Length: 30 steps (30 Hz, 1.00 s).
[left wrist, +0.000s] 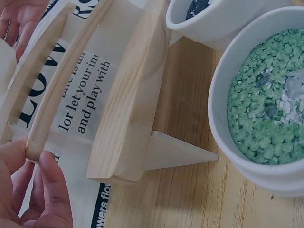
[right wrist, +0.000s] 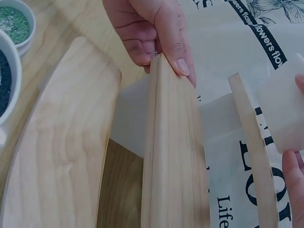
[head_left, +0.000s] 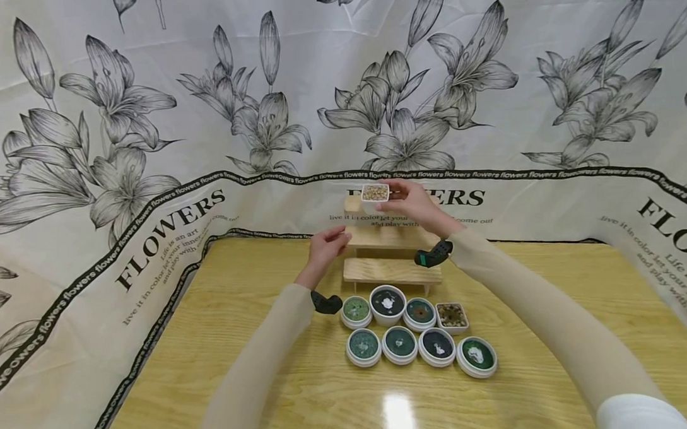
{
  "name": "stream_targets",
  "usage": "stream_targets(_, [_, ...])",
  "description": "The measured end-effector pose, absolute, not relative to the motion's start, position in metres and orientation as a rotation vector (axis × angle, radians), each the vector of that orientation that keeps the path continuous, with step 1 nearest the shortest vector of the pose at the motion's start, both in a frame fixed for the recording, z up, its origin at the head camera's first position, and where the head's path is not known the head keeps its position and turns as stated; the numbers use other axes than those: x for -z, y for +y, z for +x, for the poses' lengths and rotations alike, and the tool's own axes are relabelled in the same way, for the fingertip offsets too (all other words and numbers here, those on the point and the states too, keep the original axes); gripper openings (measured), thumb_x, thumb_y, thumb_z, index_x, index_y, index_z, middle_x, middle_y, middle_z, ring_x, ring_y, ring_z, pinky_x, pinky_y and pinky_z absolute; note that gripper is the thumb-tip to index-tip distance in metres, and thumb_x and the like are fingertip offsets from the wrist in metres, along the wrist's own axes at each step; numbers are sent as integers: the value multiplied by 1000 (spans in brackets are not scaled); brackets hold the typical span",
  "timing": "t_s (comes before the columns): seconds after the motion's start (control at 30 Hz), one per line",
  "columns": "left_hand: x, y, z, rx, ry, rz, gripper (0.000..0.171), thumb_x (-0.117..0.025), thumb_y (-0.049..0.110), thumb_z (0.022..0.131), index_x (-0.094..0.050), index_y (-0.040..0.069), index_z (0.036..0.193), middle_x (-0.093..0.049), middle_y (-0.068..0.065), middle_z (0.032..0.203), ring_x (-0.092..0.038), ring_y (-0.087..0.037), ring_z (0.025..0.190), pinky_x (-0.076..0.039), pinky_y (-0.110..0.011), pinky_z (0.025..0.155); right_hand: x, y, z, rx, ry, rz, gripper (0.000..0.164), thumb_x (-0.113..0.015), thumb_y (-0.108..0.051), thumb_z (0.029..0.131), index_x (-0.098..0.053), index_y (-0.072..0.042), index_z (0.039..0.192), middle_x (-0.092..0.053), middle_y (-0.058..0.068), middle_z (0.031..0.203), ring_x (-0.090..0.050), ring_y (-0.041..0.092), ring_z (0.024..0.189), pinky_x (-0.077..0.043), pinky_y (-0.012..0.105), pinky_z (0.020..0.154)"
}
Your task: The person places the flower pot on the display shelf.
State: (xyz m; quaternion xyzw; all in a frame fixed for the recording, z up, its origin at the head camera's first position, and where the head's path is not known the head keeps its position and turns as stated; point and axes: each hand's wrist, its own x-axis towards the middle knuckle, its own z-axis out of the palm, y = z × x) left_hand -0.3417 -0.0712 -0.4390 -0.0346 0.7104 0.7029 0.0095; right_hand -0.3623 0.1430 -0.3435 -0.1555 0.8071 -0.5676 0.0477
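Observation:
My right hand (head_left: 416, 207) holds a small white square pot (head_left: 375, 204) filled with tan pebbles, up by the top tier of a wooden step stand (head_left: 392, 271). In the right wrist view the pot's smooth side (right wrist: 282, 107) shows beside the top shelf, with my right fingers (right wrist: 292, 178) along its edge. My left hand (head_left: 325, 248) pinches the left end of the middle shelf (left wrist: 45, 107) between thumb and fingers. From the right wrist, the left thumb (right wrist: 173, 52) lies on top of that shelf's end.
In front of the stand, two rows of round white pots (head_left: 401, 345) hold green and dark fillings. A square pot with brown pebbles (head_left: 452, 317) stands at the right of the back row. Behind the stand hangs a flower-printed cloth (head_left: 297, 203).

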Motion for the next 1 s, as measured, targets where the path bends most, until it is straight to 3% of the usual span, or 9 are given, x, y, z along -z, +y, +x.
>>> stream_targets(0.3, [439, -69, -340, -2187, 2245, -119, 36, -68, 14, 90, -64, 3, 124, -66, -18, 115, -61, -5, 75, -59, -23, 74, 351, 138, -372, 1752, 2453, -416, 67, -70, -9, 87, -38, -7, 146, -49, 19, 138, -51, 33, 125, -54, 24, 88])
stream_targets(0.7, [441, -69, -343, -2204, 2241, -113, 35, -68, 14, 90, -64, 4, 123, -67, -17, 115, -61, -4, 74, -56, -17, 68, 347, 129, -377, 1732, 2482, -413, 69, -69, -12, 88, -36, -7, 147, -51, 21, 134, -51, 31, 120, -47, 40, 101])
stream_targets(1.0, [442, -69, -344, -2213, 2249, -111, 34, -68, 13, 89, -65, 3, 122, -68, -17, 113, -60, -4, 71, -55, -16, 64, 352, 126, -388, 1723, 2446, -444, 70, -69, -17, 89, -33, -10, 149, -46, 20, 141, -45, 33, 130, -41, 47, 109])
